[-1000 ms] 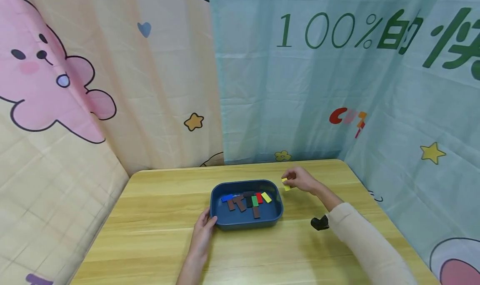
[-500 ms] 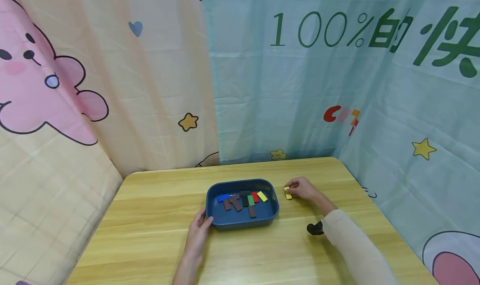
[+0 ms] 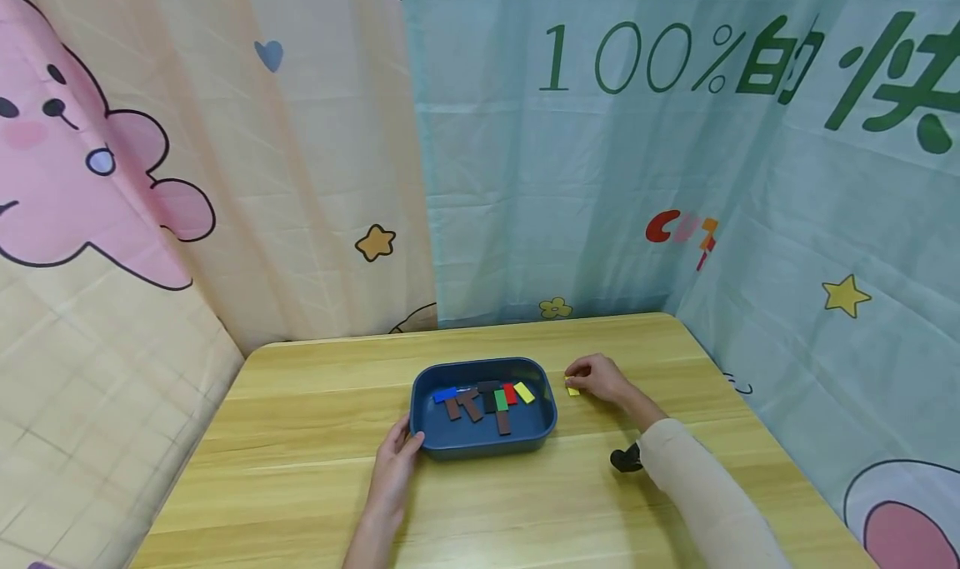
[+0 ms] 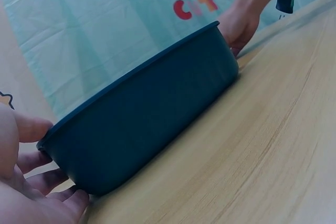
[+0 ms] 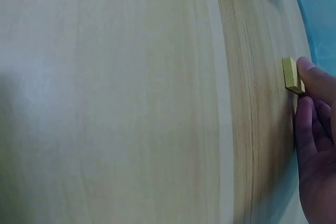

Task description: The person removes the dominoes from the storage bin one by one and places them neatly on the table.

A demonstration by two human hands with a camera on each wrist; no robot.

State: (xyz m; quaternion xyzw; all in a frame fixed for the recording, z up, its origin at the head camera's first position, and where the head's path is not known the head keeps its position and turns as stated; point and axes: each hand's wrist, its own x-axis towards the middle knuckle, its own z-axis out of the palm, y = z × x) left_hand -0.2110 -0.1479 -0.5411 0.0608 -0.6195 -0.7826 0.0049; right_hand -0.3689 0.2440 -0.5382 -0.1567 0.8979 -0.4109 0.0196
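Note:
A dark blue rectangular tray [image 3: 480, 450] stands on the table. My left hand [image 3: 392, 467] grips its left end; in the left wrist view the thumb lies at the rim and the fingers against the outer wall [image 4: 147, 111]. Just right of the tray, my right hand [image 3: 603, 379] pinches a small yellow block [image 3: 573, 391] between thumb and fingers. The right wrist view has this yellow block [image 5: 291, 76] at the tabletop; whether it touches the wood is hard to tell. Inside the tray lie several flat blocks: blue [image 3: 445, 395], brown [image 3: 503, 423], black, green [image 3: 501, 400], red [image 3: 510, 393] and yellow [image 3: 524, 392].
The wooden table [image 3: 300, 436] ends at the back against printed curtains [image 3: 495, 177]. A black object [image 3: 626, 459] is by the right sleeve's cuff [image 3: 663, 440], seemingly on the wrist.
My right hand has lowered the yellow block toward the tabletop beside the tray, then shifted slightly left. The head view has turned a little right. My left hand keeps its grip on the tray.

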